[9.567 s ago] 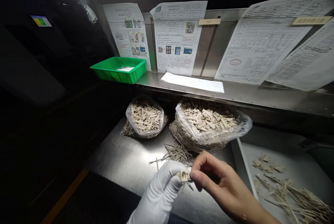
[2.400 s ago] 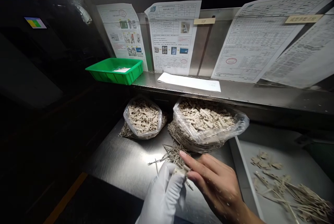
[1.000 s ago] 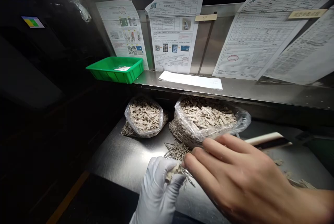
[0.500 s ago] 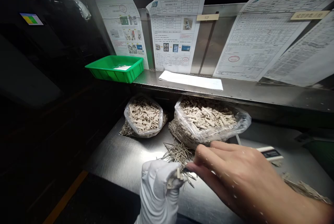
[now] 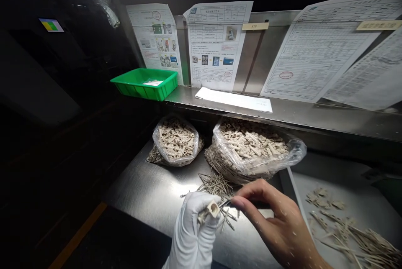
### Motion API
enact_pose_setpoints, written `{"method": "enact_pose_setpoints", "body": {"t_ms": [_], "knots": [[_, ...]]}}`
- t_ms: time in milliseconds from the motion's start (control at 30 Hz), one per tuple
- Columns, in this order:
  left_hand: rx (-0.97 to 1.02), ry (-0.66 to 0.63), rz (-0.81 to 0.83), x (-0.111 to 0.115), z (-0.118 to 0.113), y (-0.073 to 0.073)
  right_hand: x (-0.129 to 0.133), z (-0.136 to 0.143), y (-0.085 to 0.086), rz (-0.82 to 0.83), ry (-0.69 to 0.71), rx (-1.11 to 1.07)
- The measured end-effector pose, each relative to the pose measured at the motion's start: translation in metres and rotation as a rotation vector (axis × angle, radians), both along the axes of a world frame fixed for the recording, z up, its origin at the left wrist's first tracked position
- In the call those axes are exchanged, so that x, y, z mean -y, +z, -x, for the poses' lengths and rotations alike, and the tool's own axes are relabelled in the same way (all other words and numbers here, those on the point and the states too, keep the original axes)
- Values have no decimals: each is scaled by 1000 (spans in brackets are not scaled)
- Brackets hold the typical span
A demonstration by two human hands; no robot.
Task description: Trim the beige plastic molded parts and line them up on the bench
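Observation:
My left hand [image 5: 194, 229], in a white glove, is closed around a small beige plastic part [image 5: 214, 209] with a square end and a round hole facing up. My bare right hand [image 5: 276, 221] pinches a thin knife-like tool [image 5: 225, 203]. Its narrow grey tip reaches the edge of the part; whether it touches cannot be made out, and the handle is hidden behind my fingers. Just beyond both hands lies a loose pile of thin beige sticks [image 5: 215, 184] on the metal table [image 5: 138, 189].
Two clear plastic bags, a smaller bag [image 5: 196, 145] and a larger bag [image 5: 297, 152], hold many beige parts. A grey tray [image 5: 290, 183] with scattered beige pieces [image 5: 323, 200] lies right. Above, a shelf [image 5: 182, 93] carries a green bin [image 5: 144, 87] and folded paper [image 5: 234, 99].
My right hand has drawn in lower and turned, hiding the tool's white handle and uncovering the tray. The part in my left hand has turned so its hole faces up. The view shifted slightly.

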State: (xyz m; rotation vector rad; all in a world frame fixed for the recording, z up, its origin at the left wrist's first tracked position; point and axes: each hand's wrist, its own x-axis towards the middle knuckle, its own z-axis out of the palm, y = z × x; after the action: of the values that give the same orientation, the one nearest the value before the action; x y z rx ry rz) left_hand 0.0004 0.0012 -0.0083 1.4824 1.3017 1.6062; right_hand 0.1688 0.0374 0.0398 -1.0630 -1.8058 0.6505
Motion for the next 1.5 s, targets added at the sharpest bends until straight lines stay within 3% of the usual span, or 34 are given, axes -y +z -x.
{"method": "enact_pose_setpoints", "body": {"t_ms": [167, 333, 400, 633, 867, 967, 1200, 1400, 1500], "knots": [[-12, -86, 32, 1, 7, 5, 2, 0, -2, -40, -17, 8], [-33, -155, -25, -4, 17, 5, 3, -3, -6, -318, -25, 120], [-47, -186, -25, -7, 21, 5, 2, -5, -4, -355, -4, 145], [76, -323, 75, -11, 27, 9, -2, -6, -1, -237, 99, 99], [223, -370, 357, -11, 20, 24, -4, -9, 0, 131, 185, 120], [350, -344, 481, -9, 16, 26, -5, -10, -7, 58, 181, 126], [330, -312, 451, -5, 10, 24, -1, -2, -23, -178, 167, 205], [349, -328, 493, -5, 13, 26, -1, 2, -16, -243, 166, 108], [369, -342, 544, -4, 15, 22, 2, 0, -19, -186, 139, 75]]}}
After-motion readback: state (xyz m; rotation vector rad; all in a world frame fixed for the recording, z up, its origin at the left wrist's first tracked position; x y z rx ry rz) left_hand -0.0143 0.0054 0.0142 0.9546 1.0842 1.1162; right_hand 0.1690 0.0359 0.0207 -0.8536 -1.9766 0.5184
